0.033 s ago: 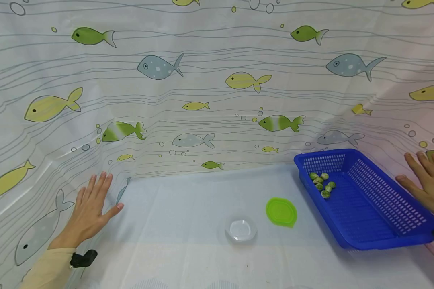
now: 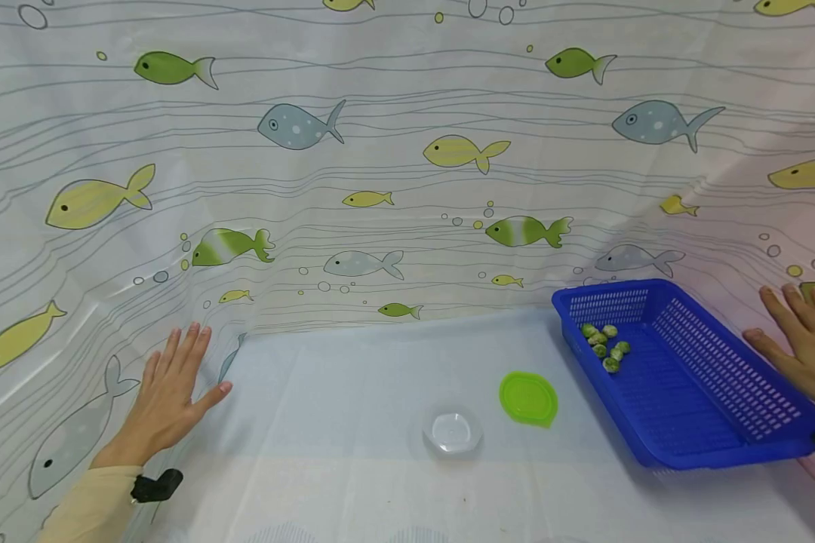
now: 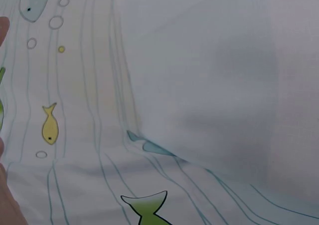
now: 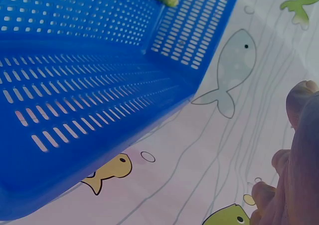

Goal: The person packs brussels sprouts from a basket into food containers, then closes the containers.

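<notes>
My left hand is held over the left side of the table, fingers straight and thumb spread, with nothing in it. At the right edge my right hand is spread out too, beside the right rim of a blue plastic basket. Several small Brussels sprouts lie along the basket's left inner side. Between the hands, a small clear container sits on the white table. A bright green lid lies flat to its right. In the right wrist view, the right fingers are apart from the basket.
A curtain printed with fish forms a back wall and two side walls round the table. White cloth covers the tabletop. The basket takes up the table's right side.
</notes>
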`<control>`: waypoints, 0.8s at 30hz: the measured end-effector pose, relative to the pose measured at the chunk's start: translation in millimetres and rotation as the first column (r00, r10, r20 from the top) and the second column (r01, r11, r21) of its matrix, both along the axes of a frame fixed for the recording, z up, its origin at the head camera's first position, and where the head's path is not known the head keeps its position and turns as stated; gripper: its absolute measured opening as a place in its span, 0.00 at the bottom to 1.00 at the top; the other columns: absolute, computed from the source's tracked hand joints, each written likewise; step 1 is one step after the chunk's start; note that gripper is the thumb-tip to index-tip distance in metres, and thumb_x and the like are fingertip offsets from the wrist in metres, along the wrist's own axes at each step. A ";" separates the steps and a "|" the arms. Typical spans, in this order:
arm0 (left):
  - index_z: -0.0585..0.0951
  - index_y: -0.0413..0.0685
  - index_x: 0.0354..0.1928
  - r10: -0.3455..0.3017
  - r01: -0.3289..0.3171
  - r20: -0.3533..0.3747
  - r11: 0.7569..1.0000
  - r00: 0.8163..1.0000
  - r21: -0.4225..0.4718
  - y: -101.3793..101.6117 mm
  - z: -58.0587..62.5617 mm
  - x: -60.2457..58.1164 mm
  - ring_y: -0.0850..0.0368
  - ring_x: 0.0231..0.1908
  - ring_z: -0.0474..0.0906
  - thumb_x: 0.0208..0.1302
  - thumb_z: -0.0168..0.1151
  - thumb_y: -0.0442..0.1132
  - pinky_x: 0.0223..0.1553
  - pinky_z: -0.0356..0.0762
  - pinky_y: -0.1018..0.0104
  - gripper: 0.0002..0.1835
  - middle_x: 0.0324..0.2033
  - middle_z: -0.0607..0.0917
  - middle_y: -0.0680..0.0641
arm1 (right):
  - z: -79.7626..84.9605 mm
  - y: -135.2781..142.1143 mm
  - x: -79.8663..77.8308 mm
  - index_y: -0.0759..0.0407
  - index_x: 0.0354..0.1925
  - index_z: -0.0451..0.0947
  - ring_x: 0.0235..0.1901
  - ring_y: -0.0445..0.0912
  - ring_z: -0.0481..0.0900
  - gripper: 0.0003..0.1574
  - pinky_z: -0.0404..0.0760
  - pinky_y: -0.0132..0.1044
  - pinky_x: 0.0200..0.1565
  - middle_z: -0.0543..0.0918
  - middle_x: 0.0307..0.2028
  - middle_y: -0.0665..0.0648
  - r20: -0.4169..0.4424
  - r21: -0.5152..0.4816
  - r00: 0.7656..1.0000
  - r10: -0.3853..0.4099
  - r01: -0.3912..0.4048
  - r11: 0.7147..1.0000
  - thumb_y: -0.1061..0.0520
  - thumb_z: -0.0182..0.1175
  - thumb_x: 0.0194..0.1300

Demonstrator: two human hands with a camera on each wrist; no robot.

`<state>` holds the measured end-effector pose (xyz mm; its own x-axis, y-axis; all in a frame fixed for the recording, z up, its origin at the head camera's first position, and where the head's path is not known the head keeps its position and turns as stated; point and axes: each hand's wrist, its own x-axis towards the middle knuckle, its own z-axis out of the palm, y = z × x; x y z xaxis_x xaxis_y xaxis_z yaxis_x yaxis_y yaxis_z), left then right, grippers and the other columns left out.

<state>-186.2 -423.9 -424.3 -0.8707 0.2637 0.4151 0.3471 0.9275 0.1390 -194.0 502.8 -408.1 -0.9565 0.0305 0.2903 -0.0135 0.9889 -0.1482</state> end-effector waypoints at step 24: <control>0.43 0.49 0.87 -0.008 0.008 0.014 1.000 1.000 -0.004 -0.4 3.6 5.9 0.37 0.85 0.30 0.73 0.63 0.56 0.81 0.20 0.32 0.54 0.86 0.43 0.39 | 7.7 -4.0 6.7 0.61 0.84 0.25 0.79 0.71 0.17 0.56 0.14 0.67 0.76 0.30 0.80 0.78 0.028 0.059 0.999 0.016 -0.017 0.998 0.27 0.32 0.82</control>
<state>-180.3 -424.2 -420.7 -0.8742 0.2724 0.4019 0.3528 0.9251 0.1403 -187.3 498.9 -400.5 -0.9644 -0.0018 0.2644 -0.0265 0.9956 -0.0898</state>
